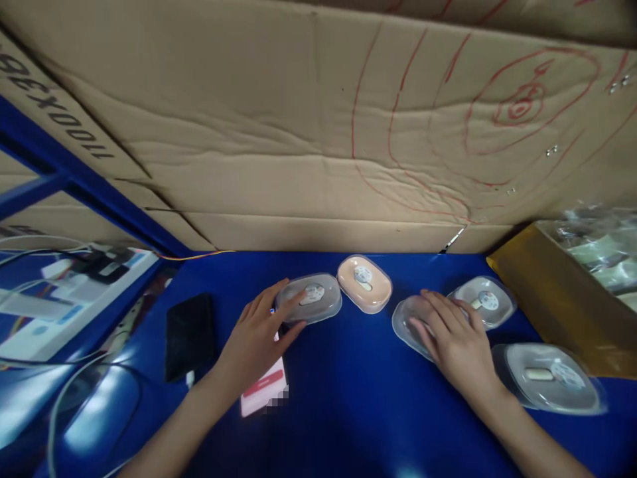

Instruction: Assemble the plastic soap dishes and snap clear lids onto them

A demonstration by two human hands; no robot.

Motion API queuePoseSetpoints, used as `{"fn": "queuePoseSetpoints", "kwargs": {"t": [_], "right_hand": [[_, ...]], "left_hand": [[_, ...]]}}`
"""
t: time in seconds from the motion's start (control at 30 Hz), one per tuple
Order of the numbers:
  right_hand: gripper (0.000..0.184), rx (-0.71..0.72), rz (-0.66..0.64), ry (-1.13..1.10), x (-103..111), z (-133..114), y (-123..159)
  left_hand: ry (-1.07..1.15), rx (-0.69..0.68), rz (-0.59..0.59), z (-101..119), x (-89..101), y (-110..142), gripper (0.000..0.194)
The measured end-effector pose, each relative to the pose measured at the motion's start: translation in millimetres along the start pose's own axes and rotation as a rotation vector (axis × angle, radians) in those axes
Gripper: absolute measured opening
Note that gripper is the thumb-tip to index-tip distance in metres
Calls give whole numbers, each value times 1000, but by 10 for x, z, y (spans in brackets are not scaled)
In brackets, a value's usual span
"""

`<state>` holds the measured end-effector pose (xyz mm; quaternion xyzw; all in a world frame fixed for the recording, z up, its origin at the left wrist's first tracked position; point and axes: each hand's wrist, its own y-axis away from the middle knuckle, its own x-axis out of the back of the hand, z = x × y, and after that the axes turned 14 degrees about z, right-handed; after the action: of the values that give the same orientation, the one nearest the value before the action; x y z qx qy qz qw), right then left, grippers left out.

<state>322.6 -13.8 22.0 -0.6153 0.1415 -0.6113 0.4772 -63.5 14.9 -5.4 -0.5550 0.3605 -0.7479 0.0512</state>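
The left hand [256, 335] lies with fingers spread on a grey translucent oval plastic container [318, 299]; the right hand [455, 332] lies spread on a clear oval plastic container [411, 325]. Neither hand visibly pinches. A sideways slide could strike the peach oval plastic container [364, 284] between them. Open room lies toward the near side of the glossy blue tabletop [358, 411].

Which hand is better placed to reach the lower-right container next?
Probably the right hand: it rests on a neighbouring container, just beside the lower-right container, while the left hand sits much farther away.
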Motion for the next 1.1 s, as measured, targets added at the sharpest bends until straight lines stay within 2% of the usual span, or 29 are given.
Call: {"fn": "queuePoseSetpoints", "kwargs": {"t": [0.1,0.17,0.3,0.33,0.47,0.57,0.67,0.83,0.97,1.1], "right_hand": [[33,13,-29,-102,41,-148,13],[32,9,-48,-185,64,-182,49],[17,-30,-30,-301,95,-92,120],[19,-33,-50,-333,102,-62,128],[45,56,-206,-441,127,2,141],[43,103,-198,-526,119,13,159],[35,16,-140,-598,51,54,184],[24,-128,-65,-500,-155,171,233],[31,-218,-31,-477,-265,234,243],[36,-336,46,-487,-242,217,176]], "left_hand": [[-96,-9,74,13,-10,13,45],[-130,-15,80,1,-2,12,44],[-108,8,72,-51,-5,13,43],[-90,20,76,-68,-16,15,43],[6,78,58,-148,-84,28,50],[105,149,32,-202,-109,31,52],[181,218,30,-244,-110,-7,52],[233,298,23,-326,-177,-192,53],[225,301,8,-363,-241,-330,52],[207,307,-22,-379,-271,-435,50]]}}
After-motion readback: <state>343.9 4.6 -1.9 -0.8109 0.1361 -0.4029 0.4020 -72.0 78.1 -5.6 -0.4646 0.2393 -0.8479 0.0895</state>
